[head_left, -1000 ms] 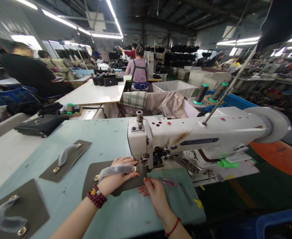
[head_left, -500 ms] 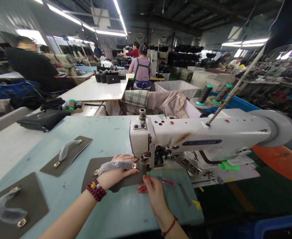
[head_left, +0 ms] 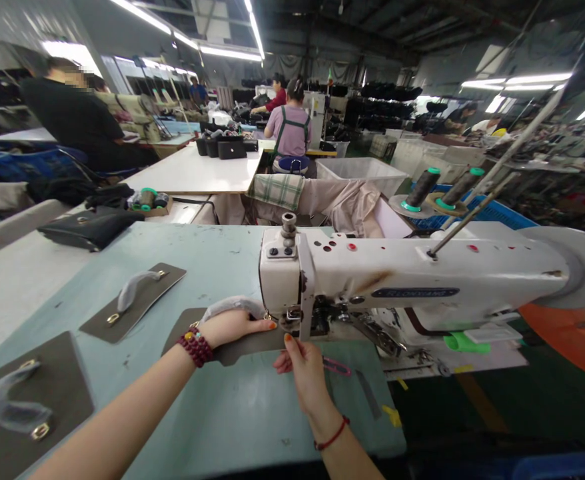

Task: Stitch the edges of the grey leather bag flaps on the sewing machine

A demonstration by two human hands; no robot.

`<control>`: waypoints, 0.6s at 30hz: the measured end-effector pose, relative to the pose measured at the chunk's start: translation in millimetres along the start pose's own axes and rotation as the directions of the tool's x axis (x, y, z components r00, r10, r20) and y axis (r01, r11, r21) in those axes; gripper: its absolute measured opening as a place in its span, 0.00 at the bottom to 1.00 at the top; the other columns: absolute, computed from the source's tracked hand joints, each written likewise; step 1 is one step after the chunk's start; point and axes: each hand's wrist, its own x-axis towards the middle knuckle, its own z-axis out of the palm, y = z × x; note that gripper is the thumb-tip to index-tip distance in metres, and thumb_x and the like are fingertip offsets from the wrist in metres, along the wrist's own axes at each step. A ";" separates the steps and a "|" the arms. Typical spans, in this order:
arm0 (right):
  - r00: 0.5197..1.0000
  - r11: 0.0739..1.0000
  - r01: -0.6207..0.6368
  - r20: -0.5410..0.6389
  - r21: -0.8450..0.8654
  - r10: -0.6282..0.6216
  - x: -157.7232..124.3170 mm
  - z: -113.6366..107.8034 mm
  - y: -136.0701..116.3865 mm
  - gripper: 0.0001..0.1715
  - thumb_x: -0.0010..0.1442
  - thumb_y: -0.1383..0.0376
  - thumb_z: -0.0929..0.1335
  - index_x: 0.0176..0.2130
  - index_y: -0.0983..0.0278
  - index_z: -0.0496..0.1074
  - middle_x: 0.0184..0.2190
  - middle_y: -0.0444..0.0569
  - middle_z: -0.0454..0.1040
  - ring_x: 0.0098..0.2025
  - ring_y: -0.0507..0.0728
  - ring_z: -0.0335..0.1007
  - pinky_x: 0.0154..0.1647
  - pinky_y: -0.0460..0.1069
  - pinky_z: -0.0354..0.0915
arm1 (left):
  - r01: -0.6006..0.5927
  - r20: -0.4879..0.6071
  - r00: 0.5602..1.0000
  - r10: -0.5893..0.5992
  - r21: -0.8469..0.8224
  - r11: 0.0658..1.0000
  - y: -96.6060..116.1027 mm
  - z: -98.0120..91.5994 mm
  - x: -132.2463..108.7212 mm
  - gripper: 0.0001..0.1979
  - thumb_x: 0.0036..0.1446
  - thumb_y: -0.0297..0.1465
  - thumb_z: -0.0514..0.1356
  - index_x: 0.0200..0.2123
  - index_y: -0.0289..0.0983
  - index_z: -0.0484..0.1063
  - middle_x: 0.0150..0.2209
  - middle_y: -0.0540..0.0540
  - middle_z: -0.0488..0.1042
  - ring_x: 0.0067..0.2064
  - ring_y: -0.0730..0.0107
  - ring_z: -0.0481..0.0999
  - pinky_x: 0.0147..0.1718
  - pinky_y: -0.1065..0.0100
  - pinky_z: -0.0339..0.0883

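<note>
A dark grey-brown panel (head_left: 245,348) lies under the head of a white sewing machine (head_left: 332,267). On it is a handle (head_left: 232,306) wrapped in clear plastic, with gold rings. My left hand (head_left: 230,328) rests on the panel beside the handle, thumb stretched toward the needle area, the other fingers partly hidden. My right hand (head_left: 305,370) pinches the panel's front edge near the machine foot between thumb and fingers. Just right of that hand lies a small pink-handled tool (head_left: 337,366). Two more panels with wrapped handles (head_left: 135,300) (head_left: 37,400) lie to the left.
A black bag (head_left: 90,227) and a box of thread spools (head_left: 150,201) are at the back left. Thread cones (head_left: 422,190) stand behind the machine. Several people work further back, one in a purple shirt (head_left: 291,132). A grey strip (head_left: 369,393) lies at the right.
The panel and its handle have moved back and to the right, further under the machine head. My left hand has moved with them, and the camera view has shifted slightly.
</note>
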 end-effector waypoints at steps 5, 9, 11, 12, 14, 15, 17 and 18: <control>0.999 0.994 0.029 -0.037 -0.104 -0.033 7.2 2.1 -4.3 0.34 0.56 0.40 0.63 0.22 0.67 0.70 0.15 0.49 0.73 0.15 0.51 0.67 0.17 0.43 0.62 | -0.028 -0.044 0.999 0.028 0.000 1.000 -5.3 -4.7 16.1 0.28 0.51 0.57 0.52 0.30 0.39 0.79 0.27 0.45 0.79 0.31 0.59 0.77 0.32 0.67 0.66; 0.996 0.985 0.062 -0.059 -0.164 -0.073 7.1 1.8 -5.4 0.32 0.58 0.42 0.63 0.23 0.66 0.70 0.15 0.48 0.73 0.14 0.51 0.66 0.17 0.43 0.61 | -0.061 -0.109 0.992 0.064 0.030 0.998 -0.1 0.0 -4.0 0.26 0.57 0.51 0.49 0.31 0.38 0.78 0.32 0.41 0.79 0.35 0.57 0.77 0.37 0.63 0.67; 0.994 0.981 0.075 -0.066 -0.177 -0.088 6.0 2.2 -5.6 0.32 0.59 0.43 0.62 0.22 0.66 0.69 0.14 0.48 0.72 0.14 0.51 0.66 0.16 0.42 0.61 | -0.088 -0.196 0.976 0.093 0.035 0.996 4.9 16.9 -29.1 0.23 0.61 0.47 0.48 0.37 0.37 0.76 0.38 0.39 0.78 0.41 0.54 0.76 0.43 0.59 0.65; 0.993 0.980 0.081 -0.067 -0.180 -0.094 5.5 2.6 -5.8 0.32 0.59 0.43 0.62 0.22 0.66 0.69 0.14 0.48 0.72 0.14 0.51 0.66 0.16 0.42 0.61 | -0.110 -0.249 0.962 0.112 0.021 0.994 7.7 30.3 -42.8 0.21 0.62 0.44 0.48 0.40 0.37 0.75 0.41 0.38 0.77 0.45 0.54 0.74 0.47 0.58 0.64; 0.993 0.979 0.090 -0.064 -0.184 -0.103 5.2 3.6 -6.4 0.33 0.59 0.43 0.62 0.20 0.66 0.68 0.14 0.48 0.72 0.14 0.51 0.66 0.16 0.42 0.61 | -0.233 -0.501 0.859 0.110 -0.189 0.954 14.2 65.0 -65.7 0.16 0.63 0.40 0.50 0.43 0.38 0.72 0.45 0.40 0.74 0.49 0.57 0.71 0.51 0.58 0.61; 0.992 0.978 0.094 -0.062 -0.185 -0.107 5.3 3.9 -6.7 0.32 0.60 0.43 0.62 0.20 0.65 0.68 0.14 0.48 0.72 0.14 0.51 0.66 0.16 0.42 0.61 | -0.308 -0.507 0.855 0.106 -0.334 0.891 17.9 84.1 -72.6 0.13 0.63 0.39 0.51 0.39 0.39 0.72 0.41 0.42 0.73 0.45 0.60 0.72 0.47 0.60 0.64; 0.992 0.976 0.103 -0.056 -0.190 -0.116 5.7 4.0 -7.4 0.31 0.60 0.44 0.62 0.21 0.65 0.68 0.13 0.47 0.71 0.14 0.51 0.66 0.16 0.42 0.62 | -0.292 -0.375 0.927 0.019 -0.687 0.666 26.0 118.7 -74.3 0.13 0.59 0.42 0.56 0.40 0.39 0.71 0.32 0.46 0.71 0.33 0.65 0.70 0.33 0.65 0.66; 0.991 0.975 0.109 -0.051 -0.195 -0.121 5.9 3.8 -7.7 0.31 0.60 0.44 0.62 0.21 0.65 0.69 0.13 0.46 0.71 0.14 0.51 0.66 0.16 0.42 0.62 | -0.253 -0.313 0.949 -0.043 -0.836 0.487 30.0 131.4 -69.9 0.16 0.58 0.44 0.57 0.42 0.38 0.70 0.29 0.48 0.69 0.29 0.68 0.67 0.27 0.68 0.63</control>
